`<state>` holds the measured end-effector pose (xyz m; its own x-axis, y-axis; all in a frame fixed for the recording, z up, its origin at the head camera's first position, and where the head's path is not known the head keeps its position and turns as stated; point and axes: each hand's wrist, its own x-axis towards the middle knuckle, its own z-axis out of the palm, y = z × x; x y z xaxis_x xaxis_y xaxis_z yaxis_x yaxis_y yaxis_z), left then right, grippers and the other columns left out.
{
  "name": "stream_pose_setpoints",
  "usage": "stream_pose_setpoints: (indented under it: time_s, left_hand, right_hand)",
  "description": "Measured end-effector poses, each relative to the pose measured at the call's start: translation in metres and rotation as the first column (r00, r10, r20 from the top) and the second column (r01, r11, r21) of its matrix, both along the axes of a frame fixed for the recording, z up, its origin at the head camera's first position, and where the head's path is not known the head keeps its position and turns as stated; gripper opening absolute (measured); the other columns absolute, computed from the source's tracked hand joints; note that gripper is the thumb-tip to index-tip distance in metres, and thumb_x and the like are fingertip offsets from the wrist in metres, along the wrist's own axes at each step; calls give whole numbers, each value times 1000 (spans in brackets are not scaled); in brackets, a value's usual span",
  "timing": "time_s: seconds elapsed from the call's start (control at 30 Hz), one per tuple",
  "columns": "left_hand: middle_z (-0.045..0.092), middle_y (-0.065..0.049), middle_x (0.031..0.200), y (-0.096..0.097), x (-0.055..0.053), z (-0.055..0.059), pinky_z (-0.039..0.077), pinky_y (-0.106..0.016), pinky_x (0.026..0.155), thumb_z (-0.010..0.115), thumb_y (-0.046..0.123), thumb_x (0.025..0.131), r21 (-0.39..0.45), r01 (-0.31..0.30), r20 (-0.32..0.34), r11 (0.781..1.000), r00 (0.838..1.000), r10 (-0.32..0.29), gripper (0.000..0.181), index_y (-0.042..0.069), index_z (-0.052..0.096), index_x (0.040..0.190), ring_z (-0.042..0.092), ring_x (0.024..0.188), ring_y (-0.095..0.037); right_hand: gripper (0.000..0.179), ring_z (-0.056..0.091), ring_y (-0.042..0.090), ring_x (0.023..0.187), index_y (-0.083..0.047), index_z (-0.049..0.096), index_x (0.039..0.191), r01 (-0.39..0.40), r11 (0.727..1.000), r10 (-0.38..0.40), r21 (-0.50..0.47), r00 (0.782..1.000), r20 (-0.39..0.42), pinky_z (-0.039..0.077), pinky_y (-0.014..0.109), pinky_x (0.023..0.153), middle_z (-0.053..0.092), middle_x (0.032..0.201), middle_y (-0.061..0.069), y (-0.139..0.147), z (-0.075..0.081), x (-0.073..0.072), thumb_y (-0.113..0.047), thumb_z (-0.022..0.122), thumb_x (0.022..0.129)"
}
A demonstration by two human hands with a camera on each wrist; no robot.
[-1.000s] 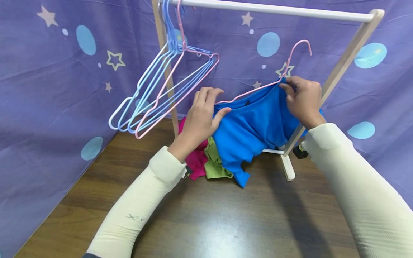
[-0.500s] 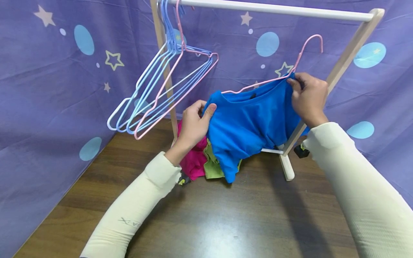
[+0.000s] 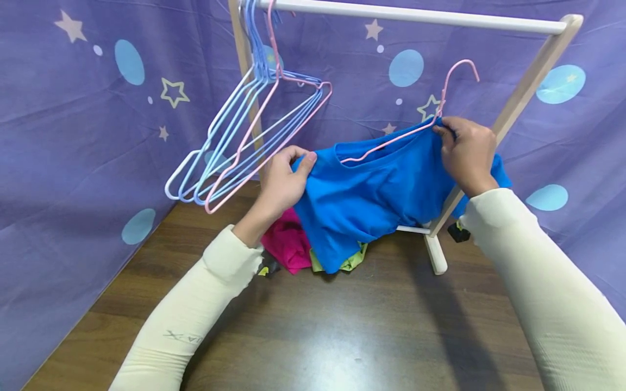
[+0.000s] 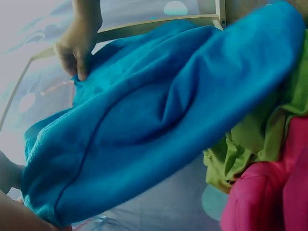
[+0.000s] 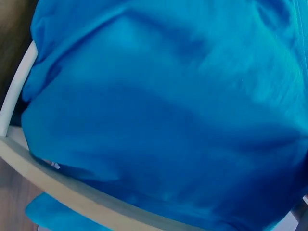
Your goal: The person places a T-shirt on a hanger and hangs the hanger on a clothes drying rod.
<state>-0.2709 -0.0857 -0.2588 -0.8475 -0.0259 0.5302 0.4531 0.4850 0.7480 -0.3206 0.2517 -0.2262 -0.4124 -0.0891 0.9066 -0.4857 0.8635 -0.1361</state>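
Note:
A blue T-shirt (image 3: 371, 190) hangs between both hands, with a pink wire hanger (image 3: 386, 144) partly inside its neck opening. My left hand (image 3: 283, 179) pinches the shirt's left shoulder between thumb and fingers. At the other shoulder my right hand (image 3: 468, 152) grips the fabric close below the hanger's hook, which stands free above the neckline. In the left wrist view the shirt (image 4: 144, 120) stretches across the picture, and the right hand (image 4: 77, 50) holds its far edge. Shirt cloth (image 5: 159, 110) fills most of the right wrist view; no fingers show clearly there.
Several blue, white and pink hangers (image 3: 235, 141) hang at the left end of the rack's white rail (image 3: 415, 16). A wooden post (image 3: 528, 87) stands behind the right hand. Magenta cloth (image 3: 288, 241) and green cloth (image 3: 354, 258) lie on the wooden surface (image 3: 293, 331).
My left hand, at first loosely spread by the neckline, has taken hold of the shirt's shoulder and moved left, spreading the shirt. The hanger rose with the right hand, then dropped slightly.

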Motion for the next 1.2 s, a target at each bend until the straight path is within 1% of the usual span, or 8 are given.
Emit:
stream_pose_setpoints:
  time_s: [0.17,0.3,0.4,0.57,0.7,1.03,1.13,1.2]
  left_hand:
    - [70,-5,99,5,9,5,46,-39,85,68,32,99,-58,-49,-141,997,989,40,24,9,75,101,63,94,-20]
    - [67,-8,96,13,14,3,47,-40,84,71,26,98,-184,-18,-259,983,965,-31,20,5,73,100,63,93,-23]
    - [66,-10,95,17,16,1,51,-41,82,72,20,97,-298,-16,-290,954,954,-74,17,3,71,101,65,91,-26]
    - [65,-9,96,16,18,-1,55,-43,73,72,28,97,-403,-173,-321,899,946,38,23,7,70,105,65,89,-28]
    - [64,-10,101,12,15,1,55,-46,69,70,30,99,-395,-268,-398,879,912,99,25,8,71,110,62,95,-30]
    - [65,-13,94,16,7,4,52,-41,75,64,13,101,-496,-368,-585,786,811,10,18,0,77,104,58,86,-30]
    - [65,-14,94,20,5,3,49,-41,72,62,10,102,-512,-381,-607,770,794,-11,18,-1,76,102,57,85,-31]
    - [66,-14,94,23,3,3,49,-41,71,62,11,102,-515,-382,-603,767,797,-8,19,-1,76,102,57,85,-30]
  right_hand:
    - [24,70,46,79,4,77,101,24,999,-25,30,999,26,51,60,67,75,96,24,0,-4,-1,-18,67,100]
    - [24,70,45,76,2,77,102,30,999,-31,10,999,37,48,60,64,75,94,23,-3,-6,1,-20,68,100]
    - [23,69,44,76,0,77,101,20,1000,-21,8,999,50,46,61,63,75,93,21,-7,-7,4,-21,70,98]
    - [22,69,42,73,-2,77,98,-6,1000,6,1,999,46,46,59,62,75,89,19,-13,-6,8,-22,69,99]
    - [21,63,38,63,-3,76,93,-8,1000,9,-19,1000,18,40,54,58,70,75,17,-15,-4,9,-22,70,98]
    - [18,64,34,63,-7,79,94,-33,999,33,-20,999,22,41,53,58,75,82,13,-24,-5,10,-23,71,98]
    - [18,68,35,67,-7,80,96,-51,999,52,-10,998,20,44,55,59,76,86,12,-32,-3,12,-23,71,98]
    - [19,70,35,71,-7,80,97,-60,998,60,-3,998,17,46,56,59,77,90,13,-38,-2,13,-23,71,98]
